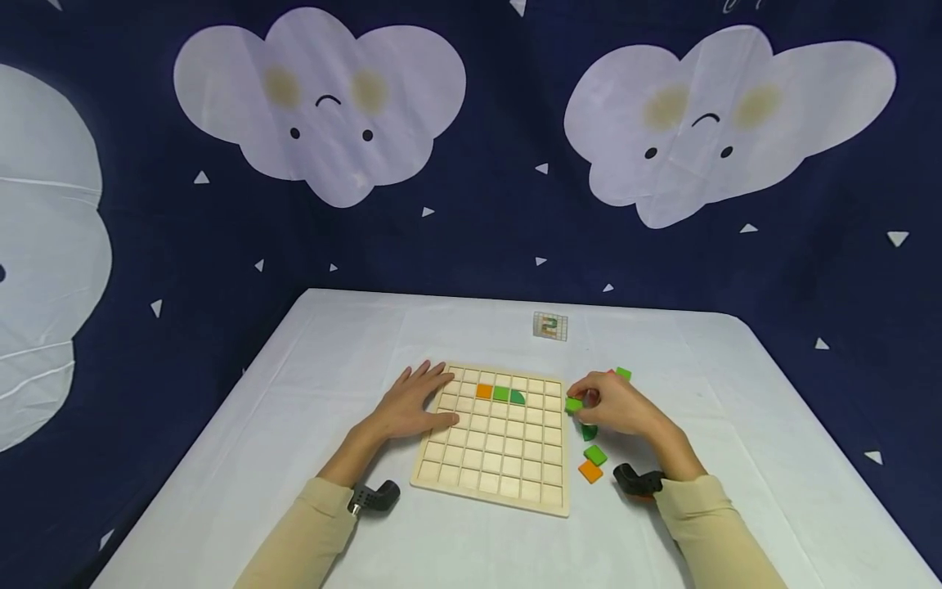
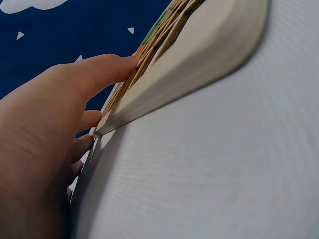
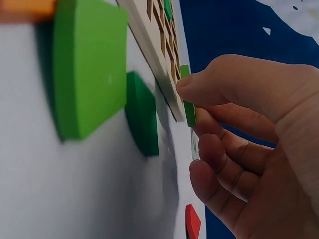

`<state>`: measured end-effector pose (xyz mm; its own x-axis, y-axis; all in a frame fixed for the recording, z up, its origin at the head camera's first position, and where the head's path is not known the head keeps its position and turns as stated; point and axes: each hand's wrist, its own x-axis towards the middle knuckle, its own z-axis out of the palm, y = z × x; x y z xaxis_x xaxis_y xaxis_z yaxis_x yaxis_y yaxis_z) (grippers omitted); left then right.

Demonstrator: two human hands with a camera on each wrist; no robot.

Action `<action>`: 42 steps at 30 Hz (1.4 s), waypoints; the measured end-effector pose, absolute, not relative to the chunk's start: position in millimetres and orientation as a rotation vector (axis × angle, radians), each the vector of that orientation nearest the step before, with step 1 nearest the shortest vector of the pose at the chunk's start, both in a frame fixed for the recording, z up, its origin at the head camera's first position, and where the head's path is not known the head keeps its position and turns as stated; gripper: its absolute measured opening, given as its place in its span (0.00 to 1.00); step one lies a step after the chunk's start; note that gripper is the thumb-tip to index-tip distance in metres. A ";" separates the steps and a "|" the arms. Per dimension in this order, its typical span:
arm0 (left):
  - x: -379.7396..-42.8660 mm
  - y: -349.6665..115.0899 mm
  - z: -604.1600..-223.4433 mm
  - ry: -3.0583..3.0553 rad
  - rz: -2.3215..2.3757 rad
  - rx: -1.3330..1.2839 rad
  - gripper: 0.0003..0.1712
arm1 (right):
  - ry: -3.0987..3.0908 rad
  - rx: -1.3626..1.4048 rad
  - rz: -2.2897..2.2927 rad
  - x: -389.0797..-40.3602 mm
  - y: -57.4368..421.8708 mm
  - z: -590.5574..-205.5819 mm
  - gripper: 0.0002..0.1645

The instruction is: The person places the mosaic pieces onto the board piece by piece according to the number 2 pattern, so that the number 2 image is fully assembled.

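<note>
A wooden grid board [image 1: 489, 462] lies on the table between the hands. In one upper row sit an orange square tile [image 1: 483, 391], a green square tile [image 1: 500, 394] and a dark green rounded tile [image 1: 518, 397], side by side. My left hand [image 1: 408, 405] rests at the board's left edge, fingers spread near the far left corner and thumb over the rim. Just off the right edge, my right hand [image 1: 616, 402] pinches a light green tile [image 3: 188, 102] between thumb and fingertips. Below that hand lies a dark green tile [image 3: 143, 114], partly covered in the head view.
Right of the board lie a loose green tile [image 1: 595, 455] and an orange tile [image 1: 590, 471]. Past the right hand are another green tile [image 1: 623, 374] and a red piece [image 3: 193, 221]. A small patterned card [image 1: 550, 325] stands behind the board on the white-covered table [image 1: 353, 327].
</note>
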<state>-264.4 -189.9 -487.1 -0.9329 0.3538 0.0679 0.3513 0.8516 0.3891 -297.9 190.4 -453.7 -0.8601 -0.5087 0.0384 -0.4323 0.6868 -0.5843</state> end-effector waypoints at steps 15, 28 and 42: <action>-263.4 -189.9 -483.6 3.010 0.629 0.582 0.48 | 2.731 -0.828 -0.923 -297.4 169.6 -452.1 0.18; -265.0 -190.4 -482.2 3.020 0.644 0.589 0.48 | 2.693 -0.946 -0.916 -301.7 147.0 -451.0 0.18; -262.6 -190.1 -485.6 3.018 0.672 0.578 0.48 | 2.671 -1.065 -0.872 -295.8 119.6 -454.5 0.17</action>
